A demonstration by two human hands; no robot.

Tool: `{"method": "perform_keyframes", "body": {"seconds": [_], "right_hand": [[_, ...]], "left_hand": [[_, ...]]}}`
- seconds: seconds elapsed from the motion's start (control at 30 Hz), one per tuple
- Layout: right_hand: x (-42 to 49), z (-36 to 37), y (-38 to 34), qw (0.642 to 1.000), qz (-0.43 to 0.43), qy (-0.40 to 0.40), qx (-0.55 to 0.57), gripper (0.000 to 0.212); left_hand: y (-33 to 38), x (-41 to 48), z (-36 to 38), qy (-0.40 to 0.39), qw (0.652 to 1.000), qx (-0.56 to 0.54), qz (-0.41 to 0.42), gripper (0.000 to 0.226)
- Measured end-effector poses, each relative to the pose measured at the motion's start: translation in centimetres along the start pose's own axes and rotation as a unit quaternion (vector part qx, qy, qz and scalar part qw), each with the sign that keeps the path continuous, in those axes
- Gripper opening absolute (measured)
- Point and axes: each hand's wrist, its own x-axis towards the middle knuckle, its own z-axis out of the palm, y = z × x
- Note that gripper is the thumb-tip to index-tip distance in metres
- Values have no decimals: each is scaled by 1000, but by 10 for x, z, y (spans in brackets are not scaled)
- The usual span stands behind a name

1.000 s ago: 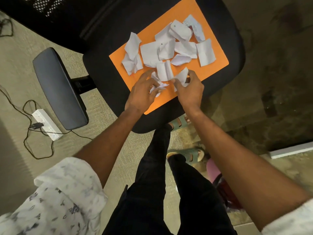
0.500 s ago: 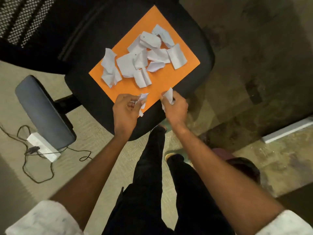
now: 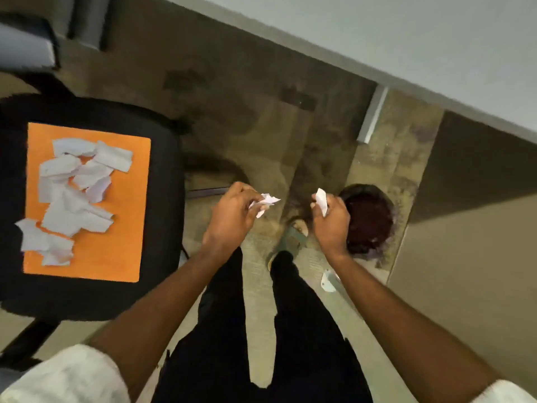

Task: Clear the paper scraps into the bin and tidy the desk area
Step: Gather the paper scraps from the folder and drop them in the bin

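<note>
My left hand [image 3: 232, 213] is closed around a crumpled white paper scrap [image 3: 268, 200] above the carpet, between the chair and the bin. A second white scrap [image 3: 322, 199] is gripped in my right hand [image 3: 331, 221], which hovers at the left rim of a dark maroon round bin [image 3: 370, 222] on the floor. Several more white paper scraps [image 3: 74, 193] lie on an orange sheet [image 3: 128, 228] on the black chair seat [image 3: 162, 257] at the left. One loose scrap [image 3: 328, 282] lies on the carpet beside my right forearm.
My legs in dark trousers and a sandalled foot [image 3: 292, 242] stand between chair and bin. A pale desk top [image 3: 436, 39] and its side panel [image 3: 470, 228] border the bin on the right. A grey strip [image 3: 373, 114] lies on the carpet behind.
Both hands lifted scraps off the orange sheet and swung right, away from the chair, toward the bin. The view turned right with them.
</note>
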Motion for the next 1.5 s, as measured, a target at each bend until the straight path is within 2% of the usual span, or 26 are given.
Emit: {"method": "perform_keyframes", "body": {"seconds": [0.17,0.3,0.57,0.67,0.97,1.13,1.2,1.33,1.43,1.5], "right_hand": [[4,-76,71,993,81,81,-31,25],[-1,-111,120,981,158,110,-13,30],[7,-120,192,954,261,124,73,30],[14,-107,212,947,287,109,94,30],[41,-67,282,906,364,105,187,31],[52,-49,303,869,396,117,273,67],[53,-43,310,874,393,115,261,64],[47,-42,306,910,348,106,198,49],[38,-52,290,947,274,94,136,45],[31,-58,280,972,206,89,76,46]], "left_hand": [[69,39,53,-67,995,36,65,19],[116,55,104,-110,989,32,89,17],[164,72,219,-179,975,56,122,17],[168,76,257,-197,968,95,126,15],[136,78,356,-244,957,139,66,29],[124,87,383,-279,945,170,27,60],[120,89,386,-282,942,180,27,57],[113,86,385,-284,925,239,82,56],[113,81,380,-270,884,351,151,70],[118,77,372,-254,868,389,173,77]]}}
